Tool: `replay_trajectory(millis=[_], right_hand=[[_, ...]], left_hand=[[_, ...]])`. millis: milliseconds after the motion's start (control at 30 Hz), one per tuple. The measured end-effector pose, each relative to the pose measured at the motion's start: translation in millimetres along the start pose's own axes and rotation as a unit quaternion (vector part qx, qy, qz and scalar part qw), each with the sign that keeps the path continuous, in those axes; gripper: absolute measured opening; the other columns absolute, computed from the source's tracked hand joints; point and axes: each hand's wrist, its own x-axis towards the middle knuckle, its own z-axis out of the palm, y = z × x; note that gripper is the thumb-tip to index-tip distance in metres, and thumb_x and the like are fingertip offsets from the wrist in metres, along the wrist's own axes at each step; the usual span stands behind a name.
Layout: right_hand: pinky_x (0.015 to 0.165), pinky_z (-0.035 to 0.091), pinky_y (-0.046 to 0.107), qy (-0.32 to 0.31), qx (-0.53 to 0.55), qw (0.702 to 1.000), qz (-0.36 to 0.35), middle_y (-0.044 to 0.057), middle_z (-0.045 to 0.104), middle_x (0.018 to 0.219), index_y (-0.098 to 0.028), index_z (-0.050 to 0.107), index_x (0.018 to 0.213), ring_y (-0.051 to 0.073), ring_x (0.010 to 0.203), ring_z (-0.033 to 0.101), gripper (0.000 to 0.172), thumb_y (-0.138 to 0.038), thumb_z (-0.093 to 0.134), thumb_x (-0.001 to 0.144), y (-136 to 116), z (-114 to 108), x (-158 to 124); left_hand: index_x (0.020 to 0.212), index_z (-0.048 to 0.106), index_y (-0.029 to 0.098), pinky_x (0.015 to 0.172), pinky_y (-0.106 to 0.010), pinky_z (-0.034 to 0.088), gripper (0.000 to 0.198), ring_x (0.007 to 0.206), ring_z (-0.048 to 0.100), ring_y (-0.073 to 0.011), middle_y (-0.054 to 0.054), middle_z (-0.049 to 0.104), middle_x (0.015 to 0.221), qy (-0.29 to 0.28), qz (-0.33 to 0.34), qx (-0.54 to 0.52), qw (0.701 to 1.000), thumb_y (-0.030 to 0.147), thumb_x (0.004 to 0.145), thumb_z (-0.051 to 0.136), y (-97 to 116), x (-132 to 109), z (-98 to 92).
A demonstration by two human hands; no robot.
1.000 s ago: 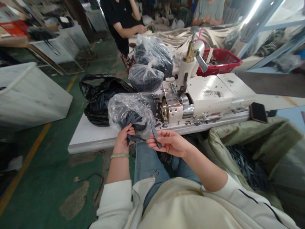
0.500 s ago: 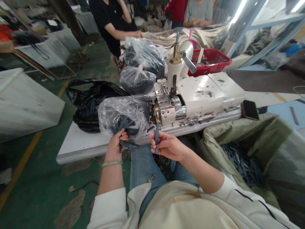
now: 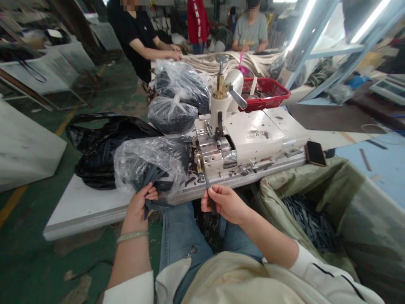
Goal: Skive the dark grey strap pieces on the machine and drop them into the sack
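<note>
My left hand (image 3: 139,207) is shut on a bunch of dark grey strips (image 3: 152,198), probably rubber or leather, that trail from a transparent plastic bag (image 3: 148,162) on the white table (image 3: 82,215). My right hand (image 3: 224,204) pinches a single dark grey strip (image 3: 211,200) by its lower part, just in front of the table's edge. That strip tilts slightly, with its top end close to the front of a cream sewing-type machine (image 3: 249,139). My jeans and cream jacket lie beneath both hands.
A green-lined sack (image 3: 306,223) of loose dark strips stands at my right. A phone (image 3: 315,153) lies on the table edge. Black and transparent bags (image 3: 104,152) crowd the table's left. Behind stand a red basket (image 3: 264,95) and several co-workers.
The whole view has swung, shifting the scene left and down. My right hand has dropped slightly, and its strip now leans instead of standing upright. My left hand still holds the bunch.
</note>
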Motion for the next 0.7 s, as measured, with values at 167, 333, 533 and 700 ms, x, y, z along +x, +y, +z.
replay_trajectory(millis=[167,333,533,700], right_hand=[[0.055,0.051,0.022,0.077,-0.094,0.992,-0.030,0.004,0.069,0.065,-0.013,0.064,0.078,0.011,0.054,0.064,0.042,-0.054,0.073,0.071,-12.2,-13.0,12.7],[0.033,0.027,0.014,0.163,-0.162,0.963,-0.143,-0.002,0.058,0.044,-0.013,0.064,0.067,0.003,0.031,0.041,0.039,-0.051,0.070,0.073,-50.7,-29.7,32.6],[0.029,0.017,0.014,0.184,-0.104,0.970,-0.119,-0.005,0.048,0.036,-0.013,0.060,0.061,0.002,0.027,0.030,0.032,-0.042,0.072,0.068,-77.0,-31.7,51.5],[0.029,0.019,0.012,0.211,-0.050,0.970,-0.113,-0.005,0.047,0.038,-0.012,0.060,0.061,0.001,0.028,0.030,0.024,-0.030,0.070,0.072,-79.9,-28.1,59.2]], left_hand=[[0.066,0.037,0.019,0.031,-0.008,0.033,0.029,0.031,0.035,-0.0008,0.009,0.032,0.050,-0.001,0.000,0.005,1.000,0.014,0.090,0.052,0.8,-0.5,0.1],[0.067,0.036,0.019,0.030,-0.009,0.032,0.030,0.033,0.033,-0.0008,0.010,0.032,0.052,-0.001,0.006,0.013,1.000,0.012,0.085,0.059,1.9,-1.9,2.7],[0.068,0.036,0.019,0.031,-0.010,0.034,0.029,0.034,0.035,-0.0013,0.009,0.033,0.053,-0.004,0.004,0.019,1.000,0.012,0.085,0.059,2.1,-3.7,1.9],[0.069,0.038,0.019,0.032,-0.009,0.034,0.028,0.034,0.036,-0.0013,0.009,0.034,0.053,-0.007,0.008,0.014,1.000,0.012,0.085,0.060,1.5,-3.3,0.0]])
